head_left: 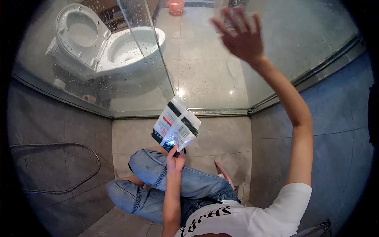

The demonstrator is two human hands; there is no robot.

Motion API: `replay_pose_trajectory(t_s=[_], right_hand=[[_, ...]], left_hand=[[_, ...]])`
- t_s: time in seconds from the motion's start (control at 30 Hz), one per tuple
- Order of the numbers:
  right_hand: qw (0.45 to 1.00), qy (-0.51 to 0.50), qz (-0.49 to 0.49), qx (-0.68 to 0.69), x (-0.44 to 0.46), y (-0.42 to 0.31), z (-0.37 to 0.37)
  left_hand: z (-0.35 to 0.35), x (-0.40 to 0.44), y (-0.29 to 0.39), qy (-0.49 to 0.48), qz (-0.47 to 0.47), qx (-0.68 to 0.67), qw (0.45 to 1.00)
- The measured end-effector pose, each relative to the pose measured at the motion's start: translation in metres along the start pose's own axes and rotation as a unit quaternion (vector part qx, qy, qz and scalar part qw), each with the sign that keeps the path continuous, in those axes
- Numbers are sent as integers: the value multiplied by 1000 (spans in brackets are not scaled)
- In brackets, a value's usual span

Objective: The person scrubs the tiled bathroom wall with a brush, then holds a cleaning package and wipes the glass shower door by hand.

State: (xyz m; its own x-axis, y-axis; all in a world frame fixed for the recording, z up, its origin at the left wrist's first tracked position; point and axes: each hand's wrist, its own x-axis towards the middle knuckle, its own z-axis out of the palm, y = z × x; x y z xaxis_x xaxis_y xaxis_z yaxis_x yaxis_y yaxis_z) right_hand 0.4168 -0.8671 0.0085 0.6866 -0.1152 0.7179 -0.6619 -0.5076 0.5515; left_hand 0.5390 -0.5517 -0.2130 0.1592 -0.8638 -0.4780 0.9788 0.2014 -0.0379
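Note:
My left hand [175,161] pinches the lower edge of a flat plastic packet [176,123]. The packet is white with dark bands, red print and a barcode, and its lower part reflects light. It is held above my knees, in front of the glass door's edge. My right hand [241,37] is raised at the far end of my outstretched arm, near the glass panel [288,43] on the right. Its fingers are spread and slightly blurred. Whether the palm touches the glass, I cannot tell.
Water drops cover the left glass panel [100,85]. Behind it stands a white toilet [132,47] with its lid raised. A pink bucket [176,7] is at the back. A metal shower hose [96,158] hangs at the left wall. A metal track [181,114] crosses the floor.

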Motion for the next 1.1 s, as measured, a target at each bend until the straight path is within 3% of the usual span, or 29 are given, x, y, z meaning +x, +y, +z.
replay_pose_trajectory(t_s=[0.1,0.13,0.2,0.27,0.4,0.57,0.6,0.63,0.67,0.7,0.73,0.77,0.8,0.83,1.0,1.07,1.1], right_hand=[[985,58,-157,-50,-64,-80,63],[975,25,-217,-34,-107,-109,86],[900,-18,-430,-69,-187,-125,108],[825,-122,-551,-36,-259,-126,130],[876,-87,-465,-91,-208,-121,104],[919,-55,-387,-41,-177,-166,102],[871,-88,-475,-87,-193,-176,108],[832,10,-484,-272,-239,-215,146],[755,106,-469,-446,-286,-254,183],[755,112,-465,-448,-311,-269,202],[522,341,-476,-620,-325,-278,205],[217,523,-419,-710,-340,-284,210],[-120,631,-310,-701,-358,-293,213],[-91,532,-297,-788,-398,-310,234],[-137,510,-322,-786,-311,-307,211],[4,389,-353,-851,-311,-303,208],[19,384,-364,-848,-310,-289,206]], left_hand=[[-11,3,-2,36,36,-15,999],[-16,0,-1,43,39,-9,998],[-19,1,1,36,45,2,998],[-3,-4,-3,-2,43,40,998],[13,-4,-13,-49,27,8,998],[6,0,-10,-105,12,-22,994],[7,2,-8,-108,17,-22,994],[9,3,-7,-130,10,-87,988],[13,2,-7,-151,0,-152,977],[17,2,-8,-162,3,-174,971],[13,2,-6,-167,9,-174,970],[13,4,-6,-171,18,-188,967],[12,-1,3,-174,20,-205,963],[13,-3,5,-165,29,-221,961],[11,-1,8,-203,-25,-245,948],[12,2,8,-176,-4,-232,957],[16,1,9,-176,4,-214,961]])
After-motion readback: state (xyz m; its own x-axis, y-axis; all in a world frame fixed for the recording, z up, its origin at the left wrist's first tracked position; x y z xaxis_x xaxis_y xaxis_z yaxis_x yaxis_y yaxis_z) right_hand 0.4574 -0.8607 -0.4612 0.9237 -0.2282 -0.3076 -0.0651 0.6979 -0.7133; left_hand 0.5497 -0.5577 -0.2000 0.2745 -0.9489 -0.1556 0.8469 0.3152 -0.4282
